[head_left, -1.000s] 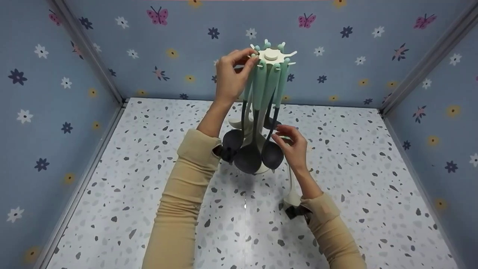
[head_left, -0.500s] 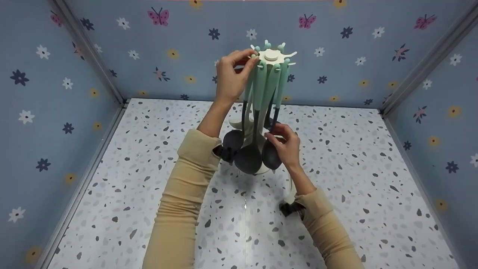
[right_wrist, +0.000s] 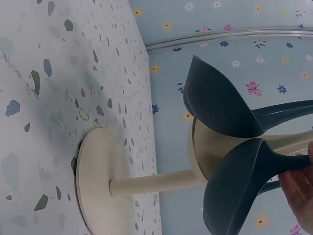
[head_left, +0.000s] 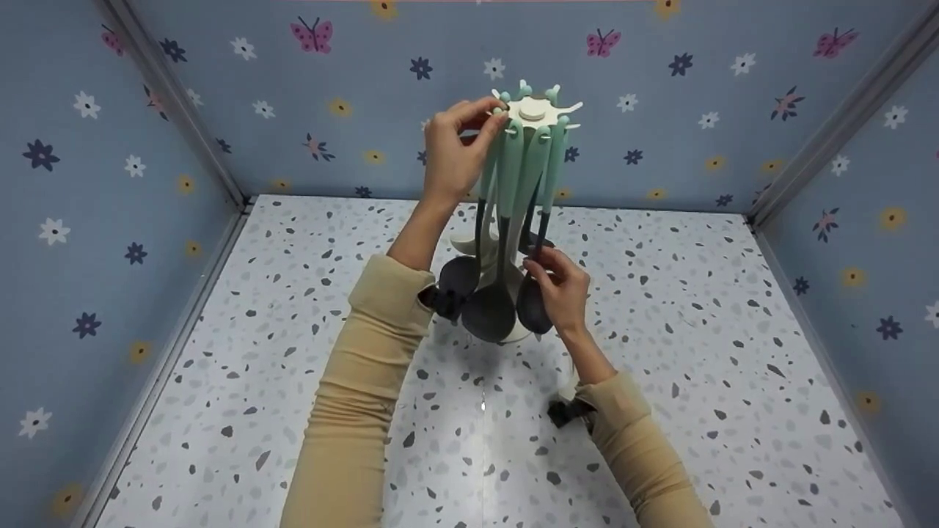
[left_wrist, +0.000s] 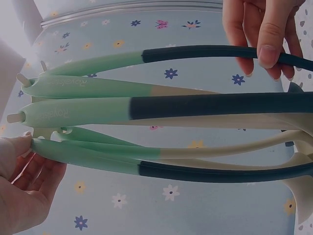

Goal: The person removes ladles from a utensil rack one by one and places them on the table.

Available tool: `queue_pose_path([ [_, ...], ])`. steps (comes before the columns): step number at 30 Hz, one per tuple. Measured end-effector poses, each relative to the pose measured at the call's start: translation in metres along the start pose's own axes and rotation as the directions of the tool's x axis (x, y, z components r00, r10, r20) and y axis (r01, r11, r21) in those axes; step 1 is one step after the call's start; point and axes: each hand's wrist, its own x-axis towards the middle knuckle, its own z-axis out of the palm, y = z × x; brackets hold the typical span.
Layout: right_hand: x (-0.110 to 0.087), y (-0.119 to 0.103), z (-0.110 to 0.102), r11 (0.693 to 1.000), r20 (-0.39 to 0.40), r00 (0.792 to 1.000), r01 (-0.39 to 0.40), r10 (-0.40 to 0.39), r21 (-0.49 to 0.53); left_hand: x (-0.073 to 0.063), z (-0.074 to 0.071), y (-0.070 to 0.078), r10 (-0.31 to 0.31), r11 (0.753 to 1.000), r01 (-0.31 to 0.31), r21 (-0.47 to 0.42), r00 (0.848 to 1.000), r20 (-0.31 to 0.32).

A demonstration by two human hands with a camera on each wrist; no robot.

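Note:
A cream utensil rack (head_left: 533, 111) stands on the table, hung with several mint-handled kitchen utensils. My left hand (head_left: 456, 150) is at its top left, finger and thumb pinching the tip of a mint handle (left_wrist: 83, 152); that handle runs into a dark neck. Lower down, my right hand (head_left: 563, 286) pinches the dark neck of the front-right cooking spoon (head_left: 533, 308). Beside that spoon hangs a dark ladle (head_left: 488, 314). In the right wrist view the spoon's bowl hangs above the rack's round base (right_wrist: 100, 191), with the fingers at the right edge.
A pale utensil (head_left: 569, 386) lies on the speckled table (head_left: 697, 381), mostly hidden by my right wrist. Another dark utensil head (head_left: 458, 276) hangs at the rack's left. Patterned walls (head_left: 352, 110) enclose the table at the back and both sides.
My right hand has moved left, from beside the cooking spoon onto its neck, and now pinches it. The left hand stays at the rack's top.

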Motion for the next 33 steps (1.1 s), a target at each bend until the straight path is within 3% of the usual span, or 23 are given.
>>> queue_pose_path([
  [7, -0.0028, -0.0006, -0.0004, 0.997, -0.033, 0.999, 0.033, -0.035, -0.068, 0.0002, -0.0002, 0.0001, 0.021, 1.0, -0.021, -0.013, 1.0, -0.001],
  [13, -0.0028, -0.0005, -0.0016, 0.995, -0.051, 0.996, 0.067, -0.071, -0.068, -0.0003, -0.0022, 0.0016, 0.033, 0.999, -0.034, 0.008, 0.999, 0.028],
  [29, -0.0032, -0.0048, -0.0058, 0.996, -0.087, 0.995, 0.05, -0.057, -0.076, 0.0, -0.0006, 0.0003, 0.017, 1.0, -0.017, 0.0, 1.0, 0.004],
  [33, -0.0035, -0.0057, -0.0074, 0.995, -0.093, 0.993, 0.059, -0.066, -0.075, -0.0002, -0.0006, -0.0011, 0.054, 0.999, -0.054, -0.001, 0.999, -0.001],
])
